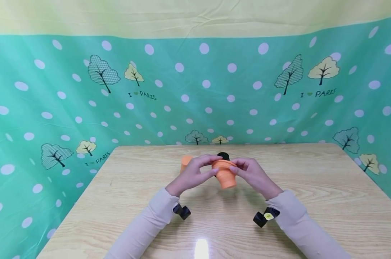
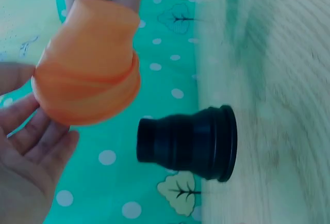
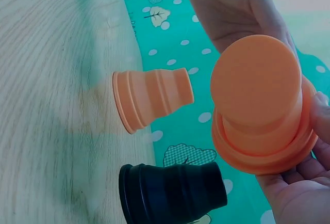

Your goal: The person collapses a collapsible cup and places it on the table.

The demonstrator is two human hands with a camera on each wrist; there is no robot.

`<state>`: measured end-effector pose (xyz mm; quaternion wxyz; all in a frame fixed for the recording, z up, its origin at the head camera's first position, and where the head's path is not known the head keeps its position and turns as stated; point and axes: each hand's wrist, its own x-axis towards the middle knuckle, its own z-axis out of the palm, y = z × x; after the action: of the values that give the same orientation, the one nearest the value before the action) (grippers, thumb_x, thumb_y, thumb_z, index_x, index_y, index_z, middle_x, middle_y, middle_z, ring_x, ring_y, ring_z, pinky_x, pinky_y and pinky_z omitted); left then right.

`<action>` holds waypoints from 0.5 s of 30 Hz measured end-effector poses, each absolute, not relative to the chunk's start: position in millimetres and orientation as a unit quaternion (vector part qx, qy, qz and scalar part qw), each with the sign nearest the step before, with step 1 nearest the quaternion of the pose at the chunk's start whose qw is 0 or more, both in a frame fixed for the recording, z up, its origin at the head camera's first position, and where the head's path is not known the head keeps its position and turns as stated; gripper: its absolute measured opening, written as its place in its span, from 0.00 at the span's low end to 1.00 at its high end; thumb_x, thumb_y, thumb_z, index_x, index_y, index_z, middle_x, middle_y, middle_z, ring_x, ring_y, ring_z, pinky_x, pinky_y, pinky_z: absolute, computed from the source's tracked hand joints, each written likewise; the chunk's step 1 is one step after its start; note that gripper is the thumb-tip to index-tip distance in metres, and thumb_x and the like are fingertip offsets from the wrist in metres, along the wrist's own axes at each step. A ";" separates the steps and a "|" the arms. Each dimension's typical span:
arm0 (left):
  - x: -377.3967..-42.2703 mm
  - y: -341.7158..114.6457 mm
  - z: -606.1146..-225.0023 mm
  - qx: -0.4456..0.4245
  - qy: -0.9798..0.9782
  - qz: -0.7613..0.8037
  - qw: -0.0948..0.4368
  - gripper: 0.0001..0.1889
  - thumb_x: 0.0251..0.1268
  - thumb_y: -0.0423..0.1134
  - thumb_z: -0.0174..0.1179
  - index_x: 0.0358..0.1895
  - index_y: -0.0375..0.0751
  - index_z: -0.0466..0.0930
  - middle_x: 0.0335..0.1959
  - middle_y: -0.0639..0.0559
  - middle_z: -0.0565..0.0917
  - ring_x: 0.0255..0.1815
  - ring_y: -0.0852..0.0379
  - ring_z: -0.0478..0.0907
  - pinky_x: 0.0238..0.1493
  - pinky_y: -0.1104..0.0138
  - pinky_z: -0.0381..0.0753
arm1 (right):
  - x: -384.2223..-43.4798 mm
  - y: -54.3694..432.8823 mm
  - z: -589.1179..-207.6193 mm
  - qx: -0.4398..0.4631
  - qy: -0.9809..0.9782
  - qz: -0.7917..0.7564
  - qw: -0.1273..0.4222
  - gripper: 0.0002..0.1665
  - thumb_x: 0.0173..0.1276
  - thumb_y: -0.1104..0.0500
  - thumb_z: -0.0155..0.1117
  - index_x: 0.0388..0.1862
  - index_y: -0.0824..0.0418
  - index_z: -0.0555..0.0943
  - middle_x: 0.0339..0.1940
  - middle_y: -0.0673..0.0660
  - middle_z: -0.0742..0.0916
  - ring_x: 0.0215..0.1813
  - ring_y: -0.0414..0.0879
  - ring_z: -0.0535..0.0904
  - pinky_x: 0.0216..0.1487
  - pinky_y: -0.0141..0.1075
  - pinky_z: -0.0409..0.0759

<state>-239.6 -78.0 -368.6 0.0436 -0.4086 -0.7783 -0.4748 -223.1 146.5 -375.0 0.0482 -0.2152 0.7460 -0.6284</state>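
Note:
Both hands hold an orange collapsible cup [image 1: 225, 176] up over the table, its wide rim uppermost and its narrow base pointing down. My left hand [image 1: 195, 173] pinches the rim from the left side, thumb in front and fingers behind. On the right side, my right hand [image 1: 254, 177] grips the same rim between thumb and fingers. Seen from the right wrist, the cup's flat round base [image 3: 256, 79] faces the camera, and the wall near the rim is partly folded. Behind the hands, a black cup [image 2: 185, 144] and a second orange cup [image 3: 152, 97] stand base up on the table.
The wooden table [image 1: 143, 216] runs back to a green dotted curtain [image 1: 208, 93] hanging behind it. In the head view the left hand partly covers the second orange cup, and the held cup partly covers the black one. Wrist cameras [image 1: 182, 211] sit at both cuffs.

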 end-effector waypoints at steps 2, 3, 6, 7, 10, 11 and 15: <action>-239.3 -79.5 -368.0 -0.415 -0.777 -0.471 0.039 0.19 0.65 0.35 0.59 0.59 0.36 0.74 0.54 0.46 0.79 0.54 0.54 0.77 0.57 0.65 0.76 | -223.3 146.6 -375.1 -0.216 0.743 -0.632 0.048 0.18 0.69 0.60 0.59 0.48 0.75 0.78 0.42 0.62 0.84 0.40 0.40 0.81 0.47 0.32 0.80; -239.6 -79.5 -368.5 -0.419 -0.777 -0.469 0.041 0.19 0.65 0.35 0.59 0.59 0.36 0.75 0.53 0.46 0.79 0.53 0.54 0.77 0.56 0.65 0.76 | -223.3 146.5 -375.3 -0.216 0.744 -0.631 0.048 0.18 0.69 0.60 0.59 0.48 0.75 0.78 0.42 0.62 0.84 0.40 0.40 0.81 0.46 0.32 0.80; -240.5 -77.8 -371.1 -0.433 -0.777 -0.452 0.075 0.18 0.65 0.36 0.59 0.56 0.37 0.76 0.50 0.47 0.80 0.49 0.56 0.78 0.52 0.68 0.78 | -223.8 146.9 -375.8 -0.213 0.746 -0.629 0.048 0.19 0.68 0.60 0.60 0.49 0.75 0.79 0.43 0.64 0.85 0.40 0.41 0.81 0.45 0.32 0.81; -241.0 -77.3 -372.6 -0.435 -0.778 -0.444 0.090 0.17 0.64 0.36 0.59 0.56 0.37 0.77 0.49 0.47 0.80 0.49 0.57 0.78 0.51 0.69 0.79 | -223.9 147.1 -376.0 -0.212 0.746 -0.629 0.049 0.19 0.68 0.60 0.60 0.50 0.75 0.79 0.44 0.65 0.84 0.40 0.41 0.81 0.45 0.32 0.81; -241.8 -75.9 -376.3 -0.435 -0.784 -0.424 0.125 0.16 0.64 0.36 0.60 0.54 0.36 0.78 0.48 0.48 0.81 0.47 0.58 0.78 0.47 0.70 0.79 | -224.2 147.4 -376.7 -0.209 0.746 -0.631 0.049 0.20 0.68 0.59 0.60 0.51 0.74 0.78 0.45 0.66 0.84 0.40 0.41 0.82 0.43 0.32 0.81; -242.2 -75.6 -377.2 -0.433 -0.786 -0.421 0.131 0.16 0.64 0.36 0.60 0.54 0.36 0.79 0.48 0.48 0.81 0.46 0.58 0.78 0.47 0.70 0.79 | -224.2 147.5 -376.6 -0.208 0.746 -0.631 0.049 0.20 0.68 0.59 0.60 0.51 0.74 0.78 0.45 0.65 0.84 0.40 0.41 0.82 0.43 0.33 0.81; -241.5 -74.5 -376.9 -0.424 -0.792 -0.418 0.139 0.16 0.64 0.35 0.60 0.54 0.35 0.79 0.48 0.46 0.82 0.48 0.57 0.79 0.48 0.70 0.79 | -224.6 148.4 -376.7 -0.200 0.748 -0.630 0.053 0.21 0.68 0.57 0.61 0.51 0.72 0.79 0.43 0.59 0.86 0.39 0.41 0.81 0.42 0.33 0.81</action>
<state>-241.5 -74.5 -376.9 0.1390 -0.4239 -0.7915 -0.4177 -224.6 148.4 -376.7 0.0527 -0.2003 0.7484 -0.6301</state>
